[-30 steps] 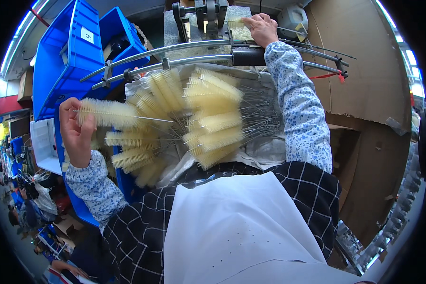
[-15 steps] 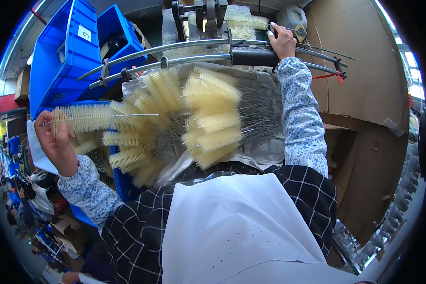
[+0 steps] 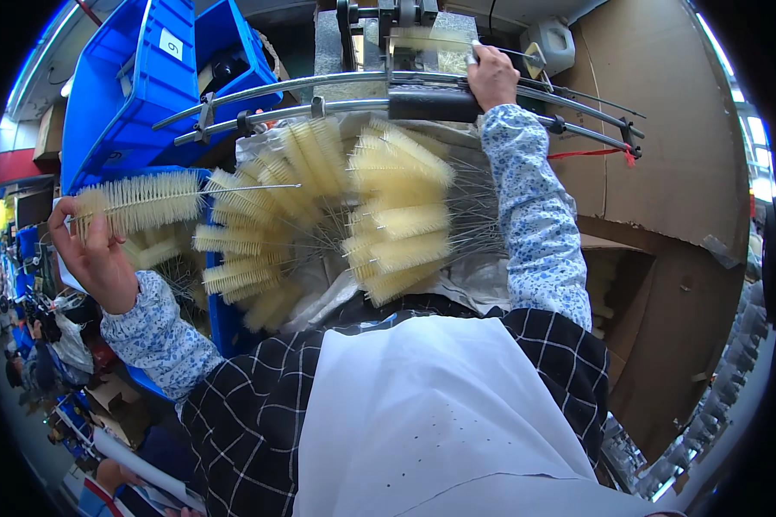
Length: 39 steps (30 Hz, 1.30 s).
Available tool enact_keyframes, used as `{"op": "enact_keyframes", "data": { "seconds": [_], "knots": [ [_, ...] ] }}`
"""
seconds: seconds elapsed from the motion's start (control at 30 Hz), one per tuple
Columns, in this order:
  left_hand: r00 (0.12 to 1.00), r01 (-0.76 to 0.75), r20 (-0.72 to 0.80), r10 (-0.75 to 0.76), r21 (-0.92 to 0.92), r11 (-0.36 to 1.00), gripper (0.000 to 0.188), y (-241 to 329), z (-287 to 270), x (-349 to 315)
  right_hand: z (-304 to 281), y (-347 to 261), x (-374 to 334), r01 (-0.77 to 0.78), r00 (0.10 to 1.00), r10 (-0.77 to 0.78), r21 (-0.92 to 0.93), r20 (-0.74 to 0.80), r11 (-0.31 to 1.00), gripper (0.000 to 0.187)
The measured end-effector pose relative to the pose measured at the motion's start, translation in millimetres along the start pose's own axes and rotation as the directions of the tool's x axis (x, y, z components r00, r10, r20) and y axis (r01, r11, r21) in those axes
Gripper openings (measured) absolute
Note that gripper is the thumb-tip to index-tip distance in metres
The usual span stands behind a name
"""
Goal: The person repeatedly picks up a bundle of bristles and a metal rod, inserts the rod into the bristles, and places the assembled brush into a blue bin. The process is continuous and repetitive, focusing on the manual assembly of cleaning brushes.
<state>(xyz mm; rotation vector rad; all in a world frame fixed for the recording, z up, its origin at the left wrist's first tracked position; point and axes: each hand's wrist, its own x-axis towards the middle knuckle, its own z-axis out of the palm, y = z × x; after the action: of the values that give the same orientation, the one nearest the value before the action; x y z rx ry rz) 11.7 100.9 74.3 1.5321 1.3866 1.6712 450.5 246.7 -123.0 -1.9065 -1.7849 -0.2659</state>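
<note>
My left hand point(image 3: 102, 258) is closed around the bristled end of a pale yellow bottle brush point(image 3: 151, 200); its wire stem points right over the pile. On the rail machine, my right hand point(image 3: 493, 77) is closed at the right end of the sliding carriage point(image 3: 435, 105). Its fingers lie by the wire of another brush point(image 3: 431, 39), which looks blurred on the carriage. What exactly the right fingers grip is partly hidden. Between my arms, several bottle brushes point(image 3: 401, 224) lie fanned on a pale cloth, their wire stems crossing one another.
Two metal rails point(image 3: 319, 84) span the far side beneath the machine. Blue bins point(image 3: 129, 95) stand at the far left, and another blue bin holds brushes beside the pile. Tall cardboard point(image 3: 655, 138) and a white jug point(image 3: 547, 45) are at the right. A person's arm shows at lower left.
My right hand and the carriage have slid left along the rails, and the brush there has become blurred. My left hand still holds its brush, slightly farther left. The view has shifted a little.
</note>
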Motion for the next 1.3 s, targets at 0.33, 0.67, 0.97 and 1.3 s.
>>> {"op": "enact_keyframes", "data": {
  "seconds": [0.33, 0.67, 0.97, 1.3],
  "knots": [
    [0.998, -0.027, 0.063, 0.030, -0.056, 0.998, 0.036, -5.1, 10.6, 6.8, 7.1, -91.8, 4.2, -0.089, 0.982, 0.094, -0.034, 0.166, 0.995, 0.023],
    [0.995, -0.001, 0.097, 0.009, -0.090, 0.996, 0.035, -4.0, 11.8, 3.9, -5.2, -61.6, 2.7, -0.011, 0.987, 0.021, -0.062, 0.157, 0.998, 0.018],
    [0.999, 0.045, -0.008, -0.045, -0.061, 0.997, 0.027, -13.9, -6.3, -9.4, -14.2, 74.2, 7.2, 0.060, 0.983, -0.054, -0.028, 0.178, 0.998, 0.036],
    [0.960, 0.212, -0.134, -0.244, -0.215, 0.953, 0.025, -48.6, -27.7, -81.2, 24.2, 155.2, 29.4, 0.159, 0.935, -0.191, 0.126, 0.300, 0.979, 0.029]
  ]
}}
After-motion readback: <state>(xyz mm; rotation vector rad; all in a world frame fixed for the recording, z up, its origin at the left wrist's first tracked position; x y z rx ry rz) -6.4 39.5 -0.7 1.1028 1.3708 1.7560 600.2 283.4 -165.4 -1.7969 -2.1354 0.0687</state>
